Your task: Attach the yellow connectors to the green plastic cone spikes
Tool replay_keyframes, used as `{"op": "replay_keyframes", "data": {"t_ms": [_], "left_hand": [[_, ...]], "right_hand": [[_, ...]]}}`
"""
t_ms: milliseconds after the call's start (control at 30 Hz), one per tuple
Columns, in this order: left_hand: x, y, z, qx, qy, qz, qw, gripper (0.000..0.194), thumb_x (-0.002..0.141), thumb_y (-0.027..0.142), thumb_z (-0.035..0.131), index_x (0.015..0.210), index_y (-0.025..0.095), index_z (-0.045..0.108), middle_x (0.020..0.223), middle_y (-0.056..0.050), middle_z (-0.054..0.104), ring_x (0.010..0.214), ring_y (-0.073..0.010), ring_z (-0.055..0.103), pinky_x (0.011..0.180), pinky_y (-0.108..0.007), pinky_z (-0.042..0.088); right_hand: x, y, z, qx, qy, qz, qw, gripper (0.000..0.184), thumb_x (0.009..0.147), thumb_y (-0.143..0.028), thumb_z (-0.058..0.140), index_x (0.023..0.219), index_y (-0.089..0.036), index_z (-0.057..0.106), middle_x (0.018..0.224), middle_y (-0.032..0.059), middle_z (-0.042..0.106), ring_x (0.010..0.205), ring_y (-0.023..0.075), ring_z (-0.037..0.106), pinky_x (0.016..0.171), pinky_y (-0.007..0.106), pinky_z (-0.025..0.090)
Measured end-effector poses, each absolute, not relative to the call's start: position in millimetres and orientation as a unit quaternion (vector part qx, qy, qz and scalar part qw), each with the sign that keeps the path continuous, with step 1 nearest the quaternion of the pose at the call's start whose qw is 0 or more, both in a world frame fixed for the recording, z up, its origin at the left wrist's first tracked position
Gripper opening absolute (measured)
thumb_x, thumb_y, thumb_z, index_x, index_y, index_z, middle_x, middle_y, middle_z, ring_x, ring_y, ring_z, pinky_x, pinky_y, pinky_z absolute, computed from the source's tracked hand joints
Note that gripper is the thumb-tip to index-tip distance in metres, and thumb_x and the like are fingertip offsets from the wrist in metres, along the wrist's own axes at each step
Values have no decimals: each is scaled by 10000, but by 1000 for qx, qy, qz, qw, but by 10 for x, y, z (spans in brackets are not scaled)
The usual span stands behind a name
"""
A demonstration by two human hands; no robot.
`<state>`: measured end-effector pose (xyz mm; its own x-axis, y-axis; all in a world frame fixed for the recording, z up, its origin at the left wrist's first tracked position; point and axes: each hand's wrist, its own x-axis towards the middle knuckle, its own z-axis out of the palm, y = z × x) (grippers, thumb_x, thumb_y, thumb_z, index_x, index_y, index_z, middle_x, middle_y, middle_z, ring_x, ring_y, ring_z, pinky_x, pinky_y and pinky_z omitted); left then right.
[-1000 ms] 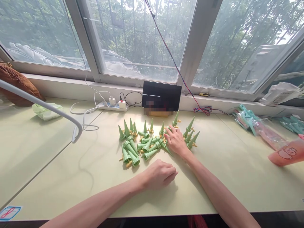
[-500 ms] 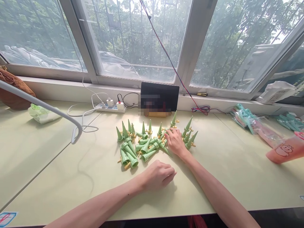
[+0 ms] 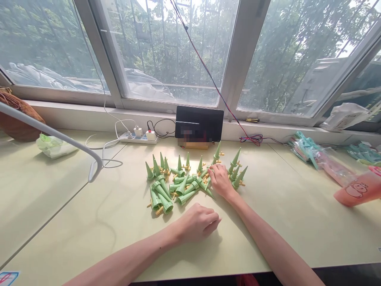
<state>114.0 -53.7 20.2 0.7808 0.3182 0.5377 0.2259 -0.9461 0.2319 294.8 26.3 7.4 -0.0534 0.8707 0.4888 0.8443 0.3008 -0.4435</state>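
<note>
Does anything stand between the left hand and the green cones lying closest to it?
Nothing visible does: just tabletop separates the left hand from the nearest lying green cones. The right hand is farther right, outside that gap.

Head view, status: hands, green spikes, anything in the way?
Left hand curled, apart from the green spikes. Right hand at the pile's right side, grip hidden. Spikes part lying, part upright. Upright ones stand close beyond and right of that hand.

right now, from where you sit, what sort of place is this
Probably a small indoor workroom: a pale table beneath large windows, many green plastic spikes on it, and a power strip near the sill.
</note>
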Motion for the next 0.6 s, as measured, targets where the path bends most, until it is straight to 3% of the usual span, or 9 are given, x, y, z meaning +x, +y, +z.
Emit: {"op": "replay_keyframes", "data": {"t_ms": [600], "left_hand": [[1139, -534, 196, 939, 138, 302, 93, 341, 972, 174, 424, 633, 188, 396, 553, 39, 392, 478, -109, 271, 479, -280, 205]], "right_hand": [[2940, 106, 199, -543, -697, -23, 468, 119, 984, -181, 485, 929, -218, 583, 967, 78, 621, 962, 263, 539, 866, 398, 474]]}}
